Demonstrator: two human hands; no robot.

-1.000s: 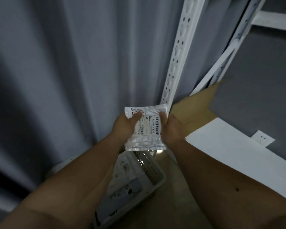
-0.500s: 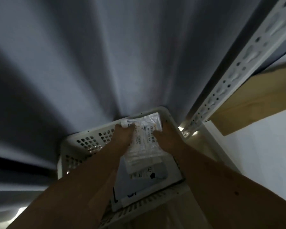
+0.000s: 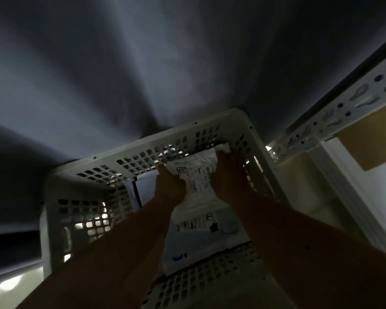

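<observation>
**The mail bag goes down into the basket**

A second ago both hands held the white mail bag [image 3: 200, 175] up high, next to the white shelf post [image 3: 343, 108]. Now it is down low, inside the white plastic basket [image 3: 143, 144], near the far wall. The left hand [image 3: 169, 186] grips its left edge and the right hand [image 3: 230, 175] grips its right edge. Neither has let go. More bags [image 3: 198, 225] lie just under it. I think the next step is to drop it on top.

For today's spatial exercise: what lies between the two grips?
A white labelled packet, pinched by the left grip and right grip in the basket; head view.
</observation>
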